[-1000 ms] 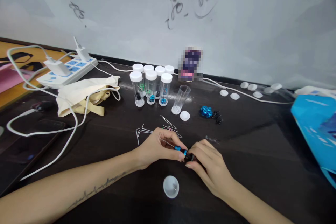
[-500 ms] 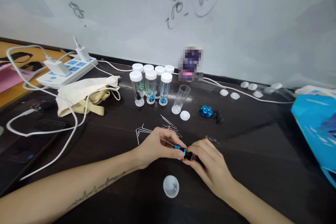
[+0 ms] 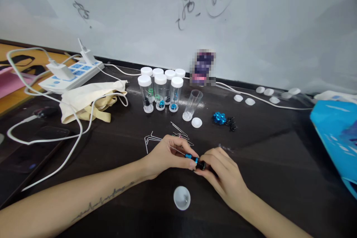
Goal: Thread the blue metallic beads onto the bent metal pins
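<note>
My left hand [image 3: 173, 153] is closed in a pinch on a small black-and-blue part [image 3: 196, 160], thumb below and fingers above. A thin metal rod [image 3: 178, 150] runs from its blue end back under the left fingers. At the black end, my right hand [image 3: 221, 173] has its fingertips closed on the same part, which they partly cover. Several L-shaped hex keys [image 3: 154, 139] lie just beyond my left hand. Nearer to me is a white round cap [image 3: 182, 198] with something small and shiny inside. Blue metal pieces [image 3: 219, 118] and black screw-like pieces [image 3: 231, 123] lie beyond my right hand.
Several capped clear tubes [image 3: 160, 93] stand at the back. An uncapped tube [image 3: 193, 105] stands beside a white lid [image 3: 196, 122]. More lids [image 3: 250, 101] lie back right. A power strip [image 3: 73, 76], cables and cloth bag [image 3: 89, 98] occupy the left; a blue bag [image 3: 331, 130] the right.
</note>
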The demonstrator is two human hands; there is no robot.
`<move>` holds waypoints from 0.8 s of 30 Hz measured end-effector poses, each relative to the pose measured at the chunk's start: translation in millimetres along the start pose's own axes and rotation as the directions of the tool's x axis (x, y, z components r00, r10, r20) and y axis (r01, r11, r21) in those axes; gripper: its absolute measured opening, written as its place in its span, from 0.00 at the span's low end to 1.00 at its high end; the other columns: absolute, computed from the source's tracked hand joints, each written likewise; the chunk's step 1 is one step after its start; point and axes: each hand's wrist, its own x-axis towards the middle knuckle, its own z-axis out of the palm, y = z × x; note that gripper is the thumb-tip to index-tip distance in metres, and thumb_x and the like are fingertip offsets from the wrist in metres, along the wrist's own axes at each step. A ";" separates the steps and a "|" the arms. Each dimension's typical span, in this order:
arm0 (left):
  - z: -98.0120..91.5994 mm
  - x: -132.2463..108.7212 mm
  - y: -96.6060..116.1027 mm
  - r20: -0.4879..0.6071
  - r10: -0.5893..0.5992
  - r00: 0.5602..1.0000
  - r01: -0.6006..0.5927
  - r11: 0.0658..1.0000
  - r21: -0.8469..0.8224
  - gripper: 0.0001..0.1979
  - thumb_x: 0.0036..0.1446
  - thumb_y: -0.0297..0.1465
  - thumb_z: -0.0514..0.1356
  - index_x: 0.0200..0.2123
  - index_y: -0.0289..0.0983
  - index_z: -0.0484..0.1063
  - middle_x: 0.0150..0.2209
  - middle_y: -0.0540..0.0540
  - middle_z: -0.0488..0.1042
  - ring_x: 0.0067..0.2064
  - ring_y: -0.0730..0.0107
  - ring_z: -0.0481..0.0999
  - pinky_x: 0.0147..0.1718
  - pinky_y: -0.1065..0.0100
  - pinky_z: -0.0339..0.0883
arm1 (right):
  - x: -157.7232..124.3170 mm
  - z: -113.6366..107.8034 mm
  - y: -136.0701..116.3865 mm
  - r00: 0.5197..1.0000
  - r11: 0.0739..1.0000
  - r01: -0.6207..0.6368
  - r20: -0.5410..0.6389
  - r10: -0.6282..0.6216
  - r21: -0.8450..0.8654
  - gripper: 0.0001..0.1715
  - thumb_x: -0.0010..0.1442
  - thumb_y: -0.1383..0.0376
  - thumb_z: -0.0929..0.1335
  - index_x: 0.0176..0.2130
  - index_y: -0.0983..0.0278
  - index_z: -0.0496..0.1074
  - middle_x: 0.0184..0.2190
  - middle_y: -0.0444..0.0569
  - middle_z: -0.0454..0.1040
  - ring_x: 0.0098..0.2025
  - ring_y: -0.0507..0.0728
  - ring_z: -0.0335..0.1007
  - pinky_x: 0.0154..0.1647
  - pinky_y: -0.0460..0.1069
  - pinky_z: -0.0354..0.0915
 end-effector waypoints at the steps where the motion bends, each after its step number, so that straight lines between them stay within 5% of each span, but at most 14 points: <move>1: -0.2 0.1 -0.3 0.001 -0.002 1.000 0.002 1.000 -0.002 0.09 0.43 0.24 0.72 0.31 0.34 0.80 0.27 0.51 0.76 0.28 0.77 0.75 0.31 0.74 0.69 | 0.0 0.0 -0.2 1.000 1.000 0.004 -0.006 -0.004 -0.002 0.07 0.68 0.63 0.64 0.37 0.64 0.65 0.30 0.47 0.68 0.31 0.54 0.62 0.33 0.50 0.57; 10: 1.3 -2.9 1.2 0.035 0.004 0.999 -0.005 1.000 0.009 0.09 0.43 0.23 0.72 0.31 0.35 0.79 0.28 0.50 0.77 0.29 0.76 0.77 0.31 0.74 0.70 | 0.5 1.1 1.9 0.999 0.999 -0.008 0.053 0.006 0.035 0.21 0.71 0.56 0.55 0.33 0.64 0.65 0.29 0.48 0.68 0.30 0.55 0.60 0.34 0.52 0.57; 18: 0.1 -0.2 -0.6 -0.003 -0.007 1.000 0.007 1.000 -0.004 0.09 0.43 0.24 0.72 0.31 0.34 0.80 0.27 0.51 0.75 0.28 0.77 0.76 0.31 0.74 0.69 | -0.6 1.0 1.0 1.000 1.000 0.005 0.006 -0.005 -0.004 0.05 0.68 0.64 0.63 0.39 0.63 0.66 0.32 0.48 0.70 0.32 0.55 0.64 0.35 0.51 0.58; 24: 1.8 -1.2 2.4 0.015 -0.004 1.000 0.004 1.000 0.009 0.09 0.42 0.23 0.72 0.30 0.34 0.80 0.27 0.50 0.76 0.29 0.77 0.76 0.31 0.74 0.70 | -0.4 0.6 1.7 1.000 1.000 0.005 0.030 -0.005 0.001 0.16 0.70 0.58 0.59 0.35 0.64 0.66 0.30 0.48 0.68 0.32 0.56 0.63 0.35 0.52 0.58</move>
